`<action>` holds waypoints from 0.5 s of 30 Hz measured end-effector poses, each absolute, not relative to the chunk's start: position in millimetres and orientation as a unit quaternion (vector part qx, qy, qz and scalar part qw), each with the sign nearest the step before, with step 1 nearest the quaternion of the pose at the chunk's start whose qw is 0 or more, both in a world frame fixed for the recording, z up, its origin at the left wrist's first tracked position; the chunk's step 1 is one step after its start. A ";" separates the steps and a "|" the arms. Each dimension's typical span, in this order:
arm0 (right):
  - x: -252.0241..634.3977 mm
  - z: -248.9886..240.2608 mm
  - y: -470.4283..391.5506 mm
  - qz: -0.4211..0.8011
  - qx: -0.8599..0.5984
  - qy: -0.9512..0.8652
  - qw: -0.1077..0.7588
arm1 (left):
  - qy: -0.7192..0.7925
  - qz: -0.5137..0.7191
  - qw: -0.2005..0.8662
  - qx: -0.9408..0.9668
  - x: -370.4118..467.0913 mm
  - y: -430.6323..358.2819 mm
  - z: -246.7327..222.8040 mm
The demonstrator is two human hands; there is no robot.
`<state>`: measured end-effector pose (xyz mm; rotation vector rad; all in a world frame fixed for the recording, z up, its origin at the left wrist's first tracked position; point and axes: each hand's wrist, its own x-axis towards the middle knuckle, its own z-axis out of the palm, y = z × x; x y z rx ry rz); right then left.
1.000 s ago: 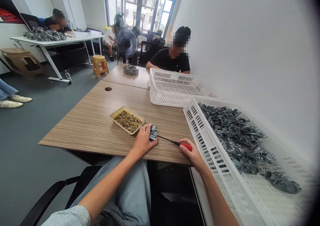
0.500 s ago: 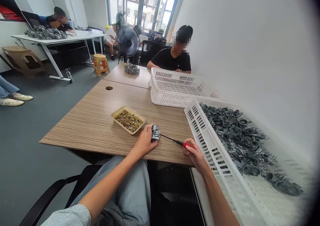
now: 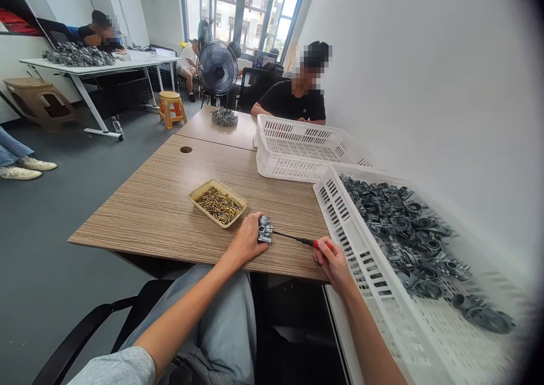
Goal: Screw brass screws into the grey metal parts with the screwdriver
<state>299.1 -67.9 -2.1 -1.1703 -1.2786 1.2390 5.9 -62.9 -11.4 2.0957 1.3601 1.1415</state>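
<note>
A grey metal part (image 3: 265, 229) rests near the table's front edge, with my left hand (image 3: 246, 242) closed round its left side. In my right hand (image 3: 334, 260) is a screwdriver (image 3: 297, 239), gripped by its red handle. Its dark shaft points left, and the tip meets the right side of the metal part. Just behind my left hand stands a cream tray (image 3: 196, 203) heaped with small brass-coloured pieces (image 3: 219, 204).
At the right, a white crate (image 3: 352, 254) holds many dark metal parts (image 3: 399, 220). Another white crate (image 3: 284, 166) sits behind it. Across the table a person in black (image 3: 293, 98) sits near a pile of small parts (image 3: 224, 117).
The metal part has turned slightly in my left hand. My right hand and the screwdriver handle have shifted a little to the right.
</note>
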 end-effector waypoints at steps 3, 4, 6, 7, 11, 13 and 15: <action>298.1 -4.4 -67.3 0.491 -0.496 -0.537 0.474 | 0.487 0.406 0.196 0.748 5.6 -62.2 -10.8; 298.1 -4.8 -67.3 0.489 -0.498 -0.540 0.470 | 0.490 0.403 0.199 0.747 5.4 -62.0 -10.5; 298.5 -4.7 -67.6 0.499 -0.490 -0.538 0.469 | 0.497 0.394 0.207 0.744 5.1 -61.8 -9.9; 299.0 -4.2 -67.9 0.511 -0.481 -0.532 0.473 | 0.502 0.389 0.212 0.743 5.0 -61.7 -9.8; 301.4 -1.6 -69.1 0.563 -0.439 -0.503 0.487 | 0.509 0.378 0.220 0.741 4.6 -61.8 -10.5; 301.7 -1.1 -69.4 0.571 -0.432 -0.500 0.487 | 0.506 0.381 0.223 0.742 4.4 -61.8 -11.2; 301.1 -1.5 -69.4 0.565 -0.439 -0.502 0.485 | 0.502 0.384 0.227 0.741 4.1 -61.7 -11.7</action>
